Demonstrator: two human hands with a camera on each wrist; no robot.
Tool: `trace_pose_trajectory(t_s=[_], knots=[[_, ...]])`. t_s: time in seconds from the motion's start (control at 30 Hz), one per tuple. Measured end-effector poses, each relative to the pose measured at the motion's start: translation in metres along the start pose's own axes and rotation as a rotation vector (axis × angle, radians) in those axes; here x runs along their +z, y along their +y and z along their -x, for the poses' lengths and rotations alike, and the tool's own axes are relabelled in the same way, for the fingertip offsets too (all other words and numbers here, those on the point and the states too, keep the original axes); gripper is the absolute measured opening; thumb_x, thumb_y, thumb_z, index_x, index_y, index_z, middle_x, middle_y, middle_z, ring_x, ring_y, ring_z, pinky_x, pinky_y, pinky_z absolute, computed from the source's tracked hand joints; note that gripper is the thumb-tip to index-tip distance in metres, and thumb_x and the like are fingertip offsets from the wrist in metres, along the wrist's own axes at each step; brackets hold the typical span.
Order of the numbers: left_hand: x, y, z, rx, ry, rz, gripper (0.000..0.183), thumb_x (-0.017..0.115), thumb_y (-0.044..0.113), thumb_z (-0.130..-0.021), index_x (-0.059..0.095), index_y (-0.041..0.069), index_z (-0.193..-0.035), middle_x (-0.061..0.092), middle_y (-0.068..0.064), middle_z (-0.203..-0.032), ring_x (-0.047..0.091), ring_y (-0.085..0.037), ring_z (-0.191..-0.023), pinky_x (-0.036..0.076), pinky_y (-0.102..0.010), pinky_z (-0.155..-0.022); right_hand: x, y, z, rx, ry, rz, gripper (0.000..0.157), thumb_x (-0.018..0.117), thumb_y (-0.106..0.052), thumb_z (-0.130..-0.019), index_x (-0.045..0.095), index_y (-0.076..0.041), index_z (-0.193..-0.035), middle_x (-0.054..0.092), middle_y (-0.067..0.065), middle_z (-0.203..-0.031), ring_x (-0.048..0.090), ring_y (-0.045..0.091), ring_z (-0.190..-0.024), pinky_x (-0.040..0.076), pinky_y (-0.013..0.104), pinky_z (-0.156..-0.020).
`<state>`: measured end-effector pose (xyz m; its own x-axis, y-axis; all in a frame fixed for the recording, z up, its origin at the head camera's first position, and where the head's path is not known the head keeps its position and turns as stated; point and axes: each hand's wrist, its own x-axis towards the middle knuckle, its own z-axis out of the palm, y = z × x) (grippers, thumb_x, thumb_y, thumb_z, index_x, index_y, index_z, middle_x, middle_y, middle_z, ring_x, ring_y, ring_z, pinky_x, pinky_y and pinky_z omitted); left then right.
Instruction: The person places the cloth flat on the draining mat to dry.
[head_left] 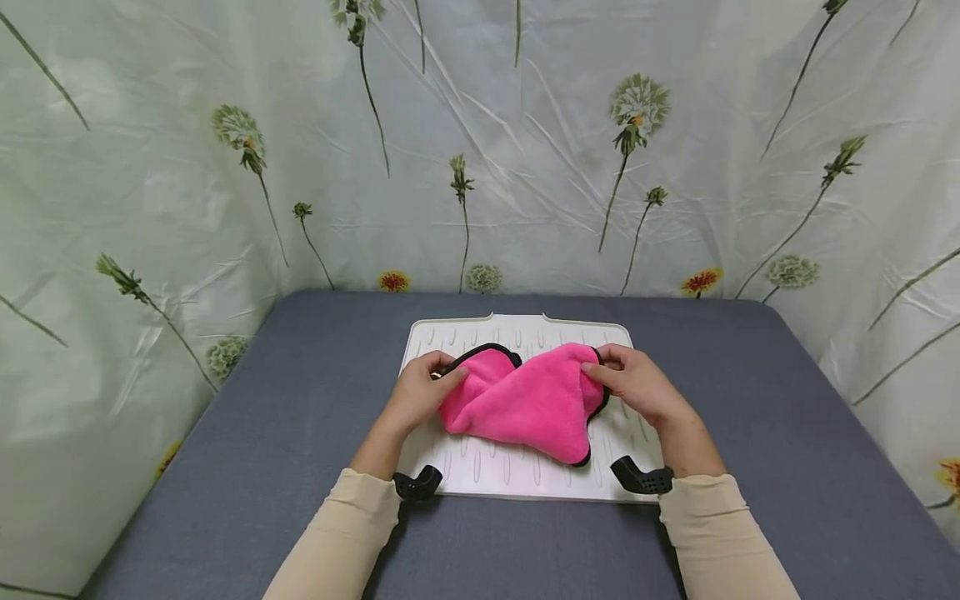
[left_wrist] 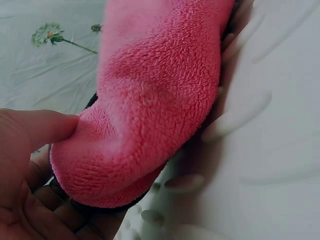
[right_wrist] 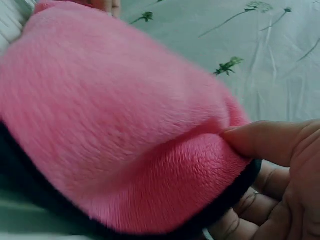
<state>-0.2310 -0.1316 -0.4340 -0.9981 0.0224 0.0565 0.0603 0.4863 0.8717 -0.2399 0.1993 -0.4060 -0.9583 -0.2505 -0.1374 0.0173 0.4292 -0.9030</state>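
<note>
A pink plush cloth (head_left: pixel 525 400) with black edging is bunched and partly folded over the white ridged board (head_left: pixel 480 475). At its left end my left hand (head_left: pixel 423 387) pinches the cloth, thumb on top and fingers beneath, as the left wrist view shows on the pink pile (left_wrist: pixel 150 110). My right hand (head_left: pixel 637 383) pinches the right end near the black edge. In the right wrist view the thumb presses a crease into the cloth (right_wrist: pixel 125 125), and the fingers curl under its border. A corner of the cloth hangs down toward the board's front.
The board lies on a dark grey table (head_left: pixel 337 367). Behind the table hangs a pale curtain (head_left: pixel 525 167) printed with dandelions and flowers. A black wrist mount (head_left: pixel 418 483) sits on the left forearm, another (head_left: pixel 641 477) on the right.
</note>
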Motion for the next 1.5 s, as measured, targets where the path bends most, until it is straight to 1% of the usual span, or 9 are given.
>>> trace_pose_trajectory(t_s=[0.13,0.33,0.53,0.73,0.87,1.0,1.13,1.37,1.5], knots=[[-0.004,0.000,0.000,-0.006,-0.006,0.018,0.017,0.075,0.022,-0.092,0.072,0.006,-0.096,0.073,-0.010,-0.095,0.062,-0.021,-0.092,0.049,-0.026,-0.074,-0.006,-0.004,0.003,0.002,0.024,0.076,0.032,0.067,-0.024,-0.099,0.061,0.003,-0.117,0.065,-0.006,-0.085,0.056,0.008,-0.081,0.046,0.024,-0.074],[-0.008,0.001,0.000,-0.003,-0.014,0.025,0.018,0.074,0.022,-0.092,0.071,0.005,-0.098,0.072,-0.011,-0.096,0.061,-0.022,-0.093,0.049,-0.026,-0.074,-0.009,-0.005,0.006,0.016,0.061,0.104,0.032,0.065,-0.026,-0.100,0.061,0.001,-0.117,0.061,-0.002,-0.085,0.054,0.011,-0.079,0.046,0.025,-0.069],[-0.011,-0.001,-0.001,-0.002,-0.011,0.009,0.018,0.074,0.021,-0.093,0.070,0.004,-0.097,0.072,-0.011,-0.094,0.061,-0.020,-0.091,0.048,-0.025,-0.072,-0.008,0.000,0.004,0.029,0.090,0.151,0.028,0.066,-0.023,-0.100,0.062,0.001,-0.113,0.058,-0.002,-0.081,0.053,0.012,-0.076,0.044,0.025,-0.066],[-0.013,-0.004,-0.001,-0.012,-0.025,-0.002,0.019,0.074,0.024,-0.093,0.071,0.006,-0.098,0.073,-0.009,-0.095,0.062,-0.021,-0.093,0.048,-0.027,-0.073,-0.007,0.005,0.003,0.037,0.097,0.163,0.028,0.066,-0.022,-0.100,0.061,0.001,-0.114,0.061,0.001,-0.084,0.054,0.013,-0.076,0.045,0.025,-0.066],[-0.018,-0.009,0.003,-0.022,-0.037,-0.012,0.018,0.074,0.025,-0.092,0.070,0.007,-0.096,0.073,-0.007,-0.093,0.061,-0.018,-0.090,0.047,-0.027,-0.071,-0.009,0.004,0.005,0.053,0.092,0.158,0.031,0.066,-0.023,-0.100,0.061,0.001,-0.118,0.064,0.003,-0.089,0.056,0.013,-0.077,0.047,0.026,-0.067],[-0.024,-0.016,0.008,-0.049,-0.062,0.019,0.018,0.074,0.024,-0.092,0.069,0.007,-0.095,0.070,-0.002,-0.086,0.058,-0.014,-0.081,0.047,-0.025,-0.065,-0.012,0.001,0.006,0.066,0.084,0.172,0.033,0.066,-0.024,-0.100,0.061,0.001,-0.120,0.065,0.005,-0.092,0.057,0.013,-0.078,0.048,0.027,-0.066],[-0.030,-0.025,0.013,-0.061,-0.099,0.058,0.020,0.074,0.024,-0.093,0.068,0.005,-0.096,0.066,0.000,-0.083,0.057,-0.012,-0.073,0.047,-0.024,-0.061,-0.012,0.000,0.007,0.076,0.069,0.180,0.033,0.066,-0.024,-0.100,0.060,0.001,-0.120,0.062,0.003,-0.089,0.056,0.013,-0.076,0.047,0.026,-0.065],[-0.039,-0.029,0.017,-0.051,-0.135,0.035,0.020,0.073,0.024,-0.094,0.066,0.005,-0.096,0.065,-0.007,-0.091,0.056,-0.012,-0.071,0.048,-0.024,-0.059,-0.012,0.001,0.008,0.083,0.044,0.170,0.032,0.066,-0.023,-0.099,0.060,0.001,-0.119,0.058,0.001,-0.085,0.055,0.011,-0.074,0.046,0.025,-0.064],[-0.046,-0.027,0.017,-0.089,-0.179,0.064,0.021,0.071,0.022,-0.095,0.063,0.003,-0.097,0.060,-0.008,-0.090,0.058,-0.012,-0.063,0.054,-0.027,-0.057,-0.015,0.004,0.008,0.089,0.041,0.175,0.031,0.066,-0.021,-0.099,0.059,0.002,-0.119,0.061,0.002,-0.088,0.056,0.011,-0.075,0.047,0.025,-0.064]])
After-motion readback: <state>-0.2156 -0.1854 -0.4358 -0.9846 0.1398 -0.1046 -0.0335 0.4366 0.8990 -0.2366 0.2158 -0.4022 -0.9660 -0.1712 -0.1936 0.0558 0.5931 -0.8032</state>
